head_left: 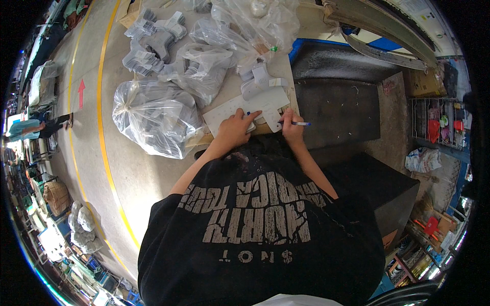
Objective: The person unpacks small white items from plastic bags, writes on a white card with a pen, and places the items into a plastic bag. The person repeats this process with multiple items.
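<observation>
My right hand [292,127] is closed around a pen [302,123] with a white barrel and a blue end, at the right edge of the papers. My left hand [236,130] lies on a white sheet [217,116], its fingers stretched out toward the right hand. Something small and blue shows by its fingertips, too small to name. Another white sheet [269,101] lies just beyond, between the two hands. Past that sheet rests a small stack of light grey cut pieces [256,82] with a pale label on it.
Clear plastic bags of grey pieces [153,117] crowd the table's left side and far end. Loose grey bundles [153,43] lie at the far left. A black padded surface [337,109] adjoins on the right. Wire shelving [434,120] stands farther right. A person [41,127] is on the aisle at left.
</observation>
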`<state>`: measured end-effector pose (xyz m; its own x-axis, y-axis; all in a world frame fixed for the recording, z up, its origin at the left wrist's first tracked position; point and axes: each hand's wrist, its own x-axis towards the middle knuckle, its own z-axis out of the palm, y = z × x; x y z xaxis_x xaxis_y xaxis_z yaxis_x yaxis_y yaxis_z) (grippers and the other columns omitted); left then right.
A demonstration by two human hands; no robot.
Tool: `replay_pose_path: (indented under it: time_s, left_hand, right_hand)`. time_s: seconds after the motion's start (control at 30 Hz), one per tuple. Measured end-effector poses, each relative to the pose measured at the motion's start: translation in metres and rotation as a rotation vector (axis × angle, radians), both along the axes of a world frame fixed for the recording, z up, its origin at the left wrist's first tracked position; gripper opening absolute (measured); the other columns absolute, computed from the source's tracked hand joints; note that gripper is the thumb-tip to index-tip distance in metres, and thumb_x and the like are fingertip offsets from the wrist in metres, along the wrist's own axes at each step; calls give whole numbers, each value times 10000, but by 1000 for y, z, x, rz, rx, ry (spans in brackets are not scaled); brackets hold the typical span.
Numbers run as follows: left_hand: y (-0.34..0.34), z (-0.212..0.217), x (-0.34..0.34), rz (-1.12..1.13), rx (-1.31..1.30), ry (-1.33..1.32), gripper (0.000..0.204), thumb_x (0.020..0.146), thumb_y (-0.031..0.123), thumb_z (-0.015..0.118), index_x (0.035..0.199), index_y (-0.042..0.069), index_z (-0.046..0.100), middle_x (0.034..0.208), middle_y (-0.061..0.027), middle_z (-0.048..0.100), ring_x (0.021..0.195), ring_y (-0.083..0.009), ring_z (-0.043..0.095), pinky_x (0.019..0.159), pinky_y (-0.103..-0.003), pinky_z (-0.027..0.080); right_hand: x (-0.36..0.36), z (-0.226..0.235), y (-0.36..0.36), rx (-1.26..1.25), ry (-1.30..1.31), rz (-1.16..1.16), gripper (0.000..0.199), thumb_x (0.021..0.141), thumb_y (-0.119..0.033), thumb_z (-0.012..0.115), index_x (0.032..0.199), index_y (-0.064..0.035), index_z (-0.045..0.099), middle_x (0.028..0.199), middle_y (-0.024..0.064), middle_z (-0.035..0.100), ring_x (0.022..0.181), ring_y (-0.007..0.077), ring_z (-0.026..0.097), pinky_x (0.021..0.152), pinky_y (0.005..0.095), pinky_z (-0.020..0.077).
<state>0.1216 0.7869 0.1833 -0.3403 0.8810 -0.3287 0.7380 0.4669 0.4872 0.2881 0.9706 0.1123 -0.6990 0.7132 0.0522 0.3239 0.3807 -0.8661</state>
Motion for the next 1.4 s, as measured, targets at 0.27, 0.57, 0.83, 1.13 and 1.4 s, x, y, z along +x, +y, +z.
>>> replay_pose_path:
  time_s: [0.27,0.57,0.83,1.13,1.4]
  left_hand:
    - [-1,1,0,6,16,11,891,793,184,806,1582,370,436,1178,-169,580,968,-382,714,813,-500,604]
    - [-2,-5,-1,-6,30,44,903,793,212,795,1600,340,411,1162,-169,575,923,-387,718,783,-514,608]
    - [-4,-7,-3,7,-3,-16,917,813,174,782,1614,360,376,1206,-173,566,1001,-418,704,824,-516,605]
    - [-15,-11,-7,166,199,-160,678,834,147,743,1466,253,522,1233,-168,598,1036,-406,692,856,-485,587]
    - [-32,-2,-23,925,593,-1518,547,956,69,621,1465,156,441,1195,-138,563,1041,-303,633,930,-467,575]
  right_hand:
    - [-2,17,1,-197,-19,37,514,1150,-322,450,781,-8,622,645,83,611,578,184,618,558,375,484]
    - [-5,16,-2,-437,94,-29,500,1154,-391,444,836,-44,612,674,43,587,578,126,573,534,315,472]
    - [-15,44,5,-330,49,-97,483,1149,-385,485,867,-36,662,720,26,621,646,116,571,620,306,481]
    - [-2,47,4,-173,54,-109,478,1153,-385,497,903,-24,687,698,-38,528,645,64,462,618,256,404]
    - [-6,61,0,-680,14,67,365,1148,-363,514,1045,-45,659,777,-23,601,660,62,557,577,234,468]
